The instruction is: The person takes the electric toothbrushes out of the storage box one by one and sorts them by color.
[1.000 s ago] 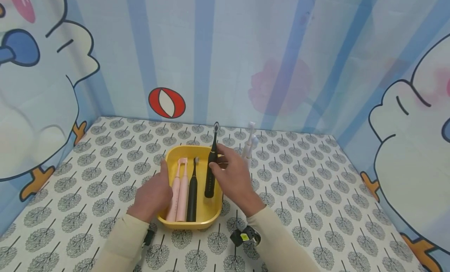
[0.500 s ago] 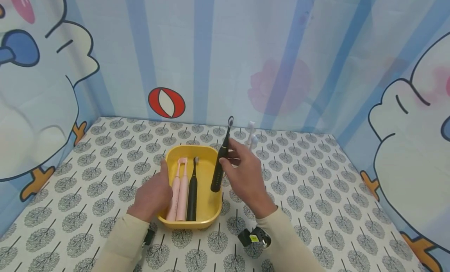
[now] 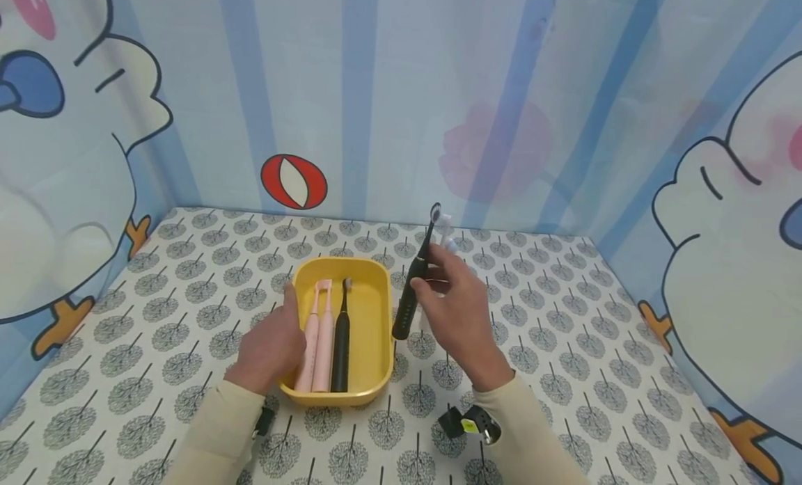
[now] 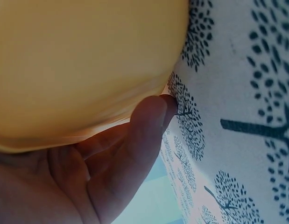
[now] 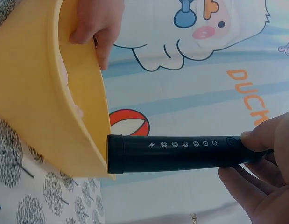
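My right hand [image 3: 460,307] pinches a black electric toothbrush [image 3: 411,290] between thumb and fingers, its head tilted up and away. The toothbrush's lower end is beside the right rim of a yellow plastic bin [image 3: 371,311]. In the right wrist view the handle [image 5: 181,153] shows a column of small white icons. My left hand [image 3: 269,342] grips the bin's left wall, with fingers over the rim. Inside the bin, two pink electric toothbrushes [image 3: 324,349] lie side by side at the left, and another black electric toothbrush [image 3: 341,346] lies right beside them.
Two white toothbrushes [image 3: 446,224] are on the table behind my right hand, which hides most of them. A tree-print cloth [image 3: 557,346] covers the table. A cartoon-printed curtain [image 3: 413,109] rises along the table's back and sides.
My right hand has carried the black toothbrush up and rightward, from over the bin to past its right rim. My left hand keeps its hold on the bin.
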A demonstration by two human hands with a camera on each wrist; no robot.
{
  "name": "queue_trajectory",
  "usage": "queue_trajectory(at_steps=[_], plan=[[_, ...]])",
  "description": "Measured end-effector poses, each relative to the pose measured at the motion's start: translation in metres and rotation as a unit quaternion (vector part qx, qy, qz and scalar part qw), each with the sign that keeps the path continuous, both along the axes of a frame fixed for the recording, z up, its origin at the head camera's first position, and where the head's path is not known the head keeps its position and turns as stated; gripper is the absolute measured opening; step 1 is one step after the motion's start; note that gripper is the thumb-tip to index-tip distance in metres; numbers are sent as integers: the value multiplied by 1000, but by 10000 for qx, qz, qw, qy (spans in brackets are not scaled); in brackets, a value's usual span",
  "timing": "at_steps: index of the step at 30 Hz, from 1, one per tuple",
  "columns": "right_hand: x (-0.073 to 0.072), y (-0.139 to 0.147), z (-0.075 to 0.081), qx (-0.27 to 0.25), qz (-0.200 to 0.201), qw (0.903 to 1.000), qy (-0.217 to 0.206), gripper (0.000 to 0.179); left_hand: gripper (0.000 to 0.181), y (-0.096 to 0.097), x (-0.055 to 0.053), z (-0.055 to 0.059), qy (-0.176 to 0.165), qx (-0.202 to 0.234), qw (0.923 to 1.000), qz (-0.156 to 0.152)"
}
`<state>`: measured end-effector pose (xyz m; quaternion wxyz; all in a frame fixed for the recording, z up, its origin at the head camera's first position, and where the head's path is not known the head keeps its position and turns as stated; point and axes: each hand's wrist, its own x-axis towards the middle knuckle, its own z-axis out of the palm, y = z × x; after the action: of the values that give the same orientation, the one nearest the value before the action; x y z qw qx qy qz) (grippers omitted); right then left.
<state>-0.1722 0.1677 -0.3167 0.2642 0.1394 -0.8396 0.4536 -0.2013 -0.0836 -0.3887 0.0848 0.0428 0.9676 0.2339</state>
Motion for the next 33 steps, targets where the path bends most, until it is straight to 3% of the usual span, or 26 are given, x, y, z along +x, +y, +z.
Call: queue_trajectory(at_steps=[9,19,25,33], plan=[[10,22,-2,44,-334,9989,-322,52,78,-1,1,1,34,5,10000,-30],[11,48,-6,193,-810,9962,-242,50,77,0,1,2,23,49,10000,-13],[2,61,-10,91,-944,9949,-336,51,76,-1,0,1,114,-132,9998,-26],[-16,73,-23,429,-1285,9888,-629,53,78,-1,-1,-1,55,-122,9999,-6]])
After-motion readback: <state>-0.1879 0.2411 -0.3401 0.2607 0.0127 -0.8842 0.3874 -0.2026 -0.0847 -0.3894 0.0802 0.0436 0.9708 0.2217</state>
